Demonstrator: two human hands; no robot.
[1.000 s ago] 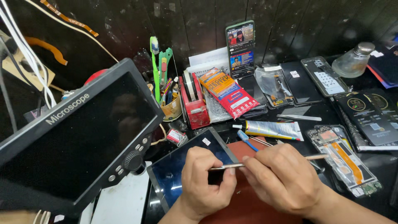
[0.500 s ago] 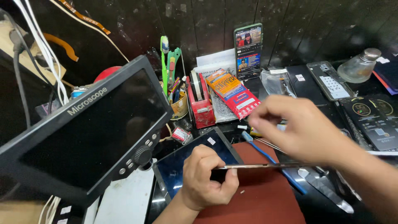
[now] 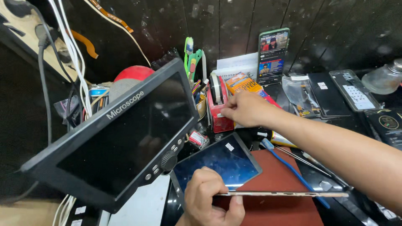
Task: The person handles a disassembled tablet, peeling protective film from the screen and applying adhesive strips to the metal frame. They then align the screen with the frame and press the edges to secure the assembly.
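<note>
My left hand (image 3: 211,200) grips the end of a thin flat metal-edged panel (image 3: 289,194), held edge-on and level above a dark red mat (image 3: 284,175). Just beyond it lies a dark blue glossy screen panel (image 3: 217,162). My right hand (image 3: 247,109) reaches forward to the red tape dispenser (image 3: 220,104), its fingertips at the dispenser's front side; whether it grips anything there is unclear. A blue-handled tool (image 3: 293,171) and thin metal tweezers (image 3: 307,161) lie on the mat under my right forearm.
A large black monitor (image 3: 121,138) tilts at the left, cables hanging behind it. A lit phone (image 3: 272,54) leans on the dark back wall. Green tools stand in a holder (image 3: 193,62). Flat phone parts and a glass bottle (image 3: 383,79) sit at the right.
My right hand has moved from the panel and mat forward and left to the red tape dispenser. My left hand keeps holding the thin panel. The view has shifted closer.
</note>
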